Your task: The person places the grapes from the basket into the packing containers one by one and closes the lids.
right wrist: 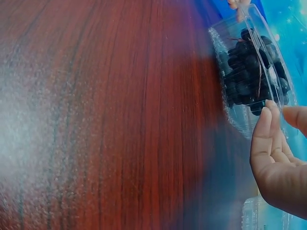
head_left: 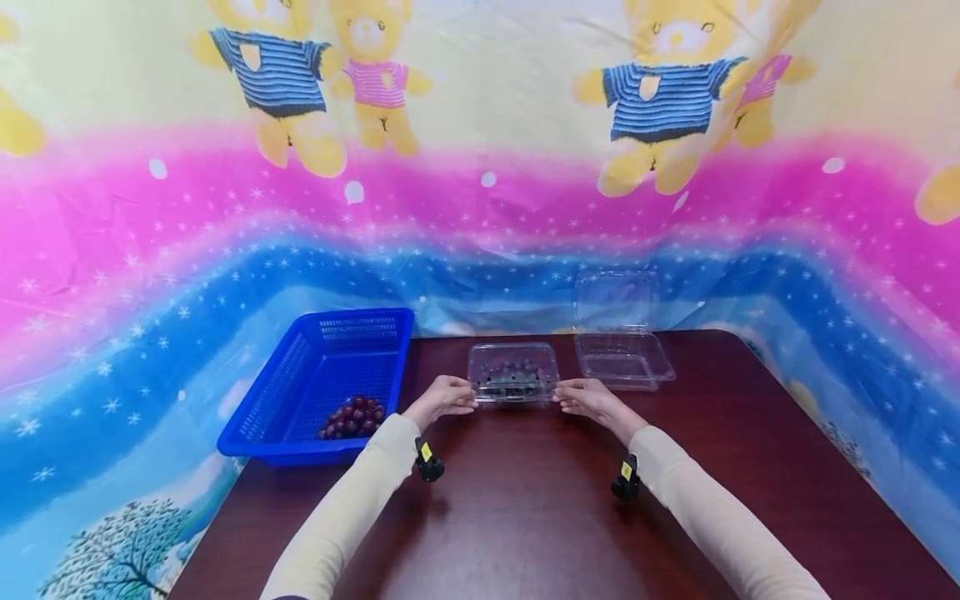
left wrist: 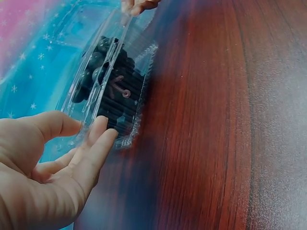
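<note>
A clear plastic clamshell box with its lid down holds a bunch of dark grapes, a stem showing through the wall. At its left front corner, my left hand pinches the rim between thumb and fingers. My right hand pinches the rim at the right front corner the same way. In the left wrist view, the left thumb lies on the lid side and the fingertips under the rim. The right wrist view shows the right fingertips against the rim, the thumb opposite.
A blue plastic basket stands at the left with a bunch of red grapes inside. Just right of the held box, another clear clamshell box stands with its lid raised. A patterned cloth hangs behind the brown table.
</note>
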`<act>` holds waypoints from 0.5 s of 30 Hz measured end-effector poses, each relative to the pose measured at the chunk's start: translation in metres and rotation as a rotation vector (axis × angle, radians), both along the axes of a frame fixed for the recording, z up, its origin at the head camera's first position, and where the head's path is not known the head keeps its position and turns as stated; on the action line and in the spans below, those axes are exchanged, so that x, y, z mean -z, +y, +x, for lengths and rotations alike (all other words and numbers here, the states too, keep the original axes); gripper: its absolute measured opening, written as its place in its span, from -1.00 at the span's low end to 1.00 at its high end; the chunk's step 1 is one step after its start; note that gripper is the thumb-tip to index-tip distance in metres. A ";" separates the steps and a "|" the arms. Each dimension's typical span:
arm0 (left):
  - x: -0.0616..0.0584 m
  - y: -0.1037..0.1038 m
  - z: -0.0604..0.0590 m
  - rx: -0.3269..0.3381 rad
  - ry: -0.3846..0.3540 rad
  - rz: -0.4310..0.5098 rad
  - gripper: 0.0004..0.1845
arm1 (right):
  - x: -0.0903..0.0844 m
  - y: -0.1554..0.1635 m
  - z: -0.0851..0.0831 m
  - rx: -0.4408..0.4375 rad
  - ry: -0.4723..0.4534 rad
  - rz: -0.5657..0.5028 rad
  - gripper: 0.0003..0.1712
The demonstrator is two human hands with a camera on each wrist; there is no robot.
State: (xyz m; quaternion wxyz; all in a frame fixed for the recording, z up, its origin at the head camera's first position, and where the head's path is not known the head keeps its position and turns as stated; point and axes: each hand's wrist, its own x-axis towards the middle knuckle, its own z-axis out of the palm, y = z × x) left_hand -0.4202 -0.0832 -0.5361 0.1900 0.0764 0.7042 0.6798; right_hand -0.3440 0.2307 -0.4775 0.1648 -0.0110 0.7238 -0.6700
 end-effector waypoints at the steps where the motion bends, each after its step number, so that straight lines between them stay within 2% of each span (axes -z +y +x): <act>1: 0.007 0.001 -0.005 -0.010 0.008 -0.010 -0.50 | 0.000 0.000 0.000 0.007 -0.001 -0.003 -0.41; 2: 0.015 0.001 -0.012 -0.018 0.012 -0.021 -0.50 | -0.001 0.000 0.001 0.014 0.000 -0.006 -0.41; 4: 0.011 0.005 -0.008 -0.053 0.035 -0.064 -0.52 | -0.002 -0.001 0.001 0.024 0.007 -0.014 -0.39; 5: 0.016 0.004 -0.010 -0.048 0.078 -0.050 -0.52 | -0.003 -0.002 0.002 0.028 0.015 -0.008 -0.38; 6: 0.009 0.006 -0.004 -0.073 0.075 -0.099 -0.52 | -0.003 -0.002 0.002 0.028 0.029 0.005 -0.38; 7: 0.007 0.006 -0.003 -0.087 0.089 -0.122 -0.52 | -0.003 -0.003 0.002 0.030 0.044 0.019 -0.39; 8: 0.013 0.004 -0.006 -0.076 0.134 -0.102 -0.51 | -0.003 -0.005 0.003 0.028 0.067 0.046 -0.39; 11: 0.008 0.004 -0.001 -0.107 0.190 -0.144 -0.48 | -0.003 -0.007 0.005 0.026 0.144 0.148 -0.40; 12: -0.005 0.007 0.008 -0.140 0.181 -0.199 -0.47 | -0.003 -0.008 0.005 0.029 0.170 0.184 -0.40; 14: -0.024 0.010 0.025 -0.167 0.236 -0.250 -0.45 | -0.003 -0.009 0.007 0.043 0.221 0.250 -0.40; 15: -0.042 0.014 0.039 -0.191 0.260 -0.326 -0.45 | -0.003 -0.010 0.008 0.052 0.240 0.275 -0.41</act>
